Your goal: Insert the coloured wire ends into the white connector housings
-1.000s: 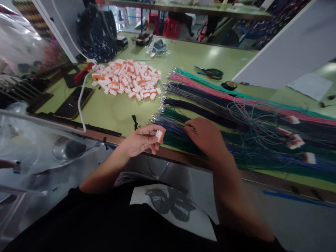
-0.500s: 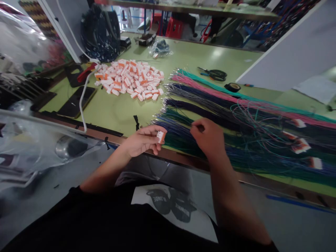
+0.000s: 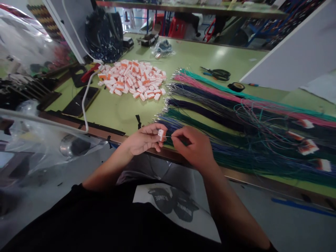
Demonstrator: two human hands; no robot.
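Between the thumb and fingers of my left hand [image 3: 145, 140] is a small white-and-orange connector housing [image 3: 161, 135]. My right hand [image 3: 194, 145] pinches a thin wire [image 3: 168, 136], whose end points at the orange side of the housing. Whether the tip has entered the housing is too small to tell. Under and beyond my right hand lie bundles of wires [image 3: 210, 108] in green, blue, black, grey, pink and teal, their metal-tipped ends toward the left. A heap of the same white-and-orange housings [image 3: 133, 78] sits on the green table beyond my left hand.
Black-handled pliers [image 3: 219, 73] and a roll of black tape [image 3: 236, 86] lie behind the wires. Several housings with wires attached [image 3: 308, 146] rest on the bundles at right. A phone [image 3: 81, 101] and a white cable [image 3: 85, 101] are at left. A white panel [image 3: 291, 52] stands at right.
My right hand has moved left from over the wire bundles to the connector housing, and a wire now shows in its pinch. My left hand still holds the housing.
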